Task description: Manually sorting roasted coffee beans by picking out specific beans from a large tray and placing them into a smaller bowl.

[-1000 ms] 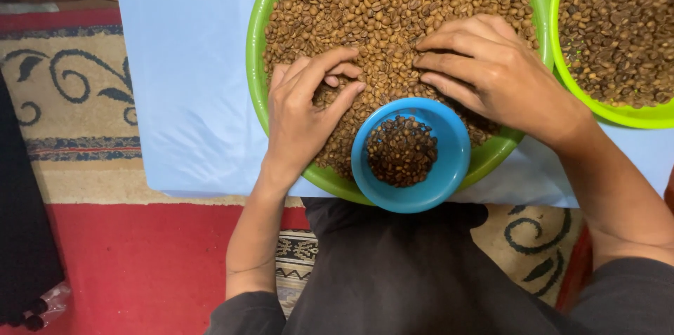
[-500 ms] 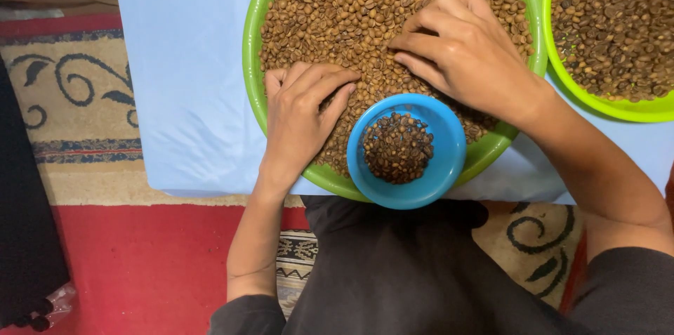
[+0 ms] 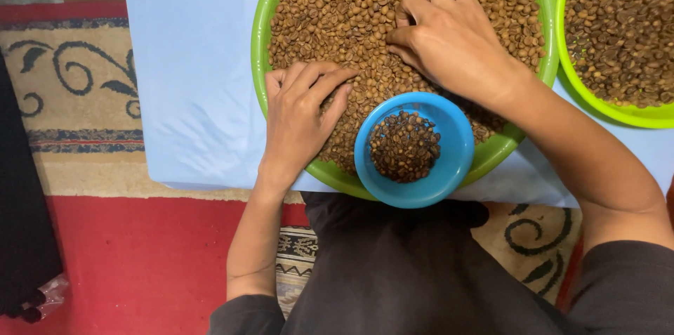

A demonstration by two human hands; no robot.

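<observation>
Blue-clothed counter [image 3: 189, 61] over red rug. Left hand [image 3: 298, 121] flat, fingers spread on beans [image 3: 337, 12], tray [image 3: 261, 40] 8 o'clock, holding nothing. Right hand [image 3: 449, 40] curled at centre, pinching; grasp unclear. Step looks like bean sorting; blue bowl [image 3: 460, 149] at 6 o'clock.

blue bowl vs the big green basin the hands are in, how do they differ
The blue bowl is far smaller than the green basin and sits at the basin's near edge, on its beans. The bowl holds a small heap of darker beans, its inner wall showing; the basin is filled wide with lighter brown beans. The left hand and right hand rest in the basin, neither in the bowl. Both are round and hold coffee beans.
</observation>
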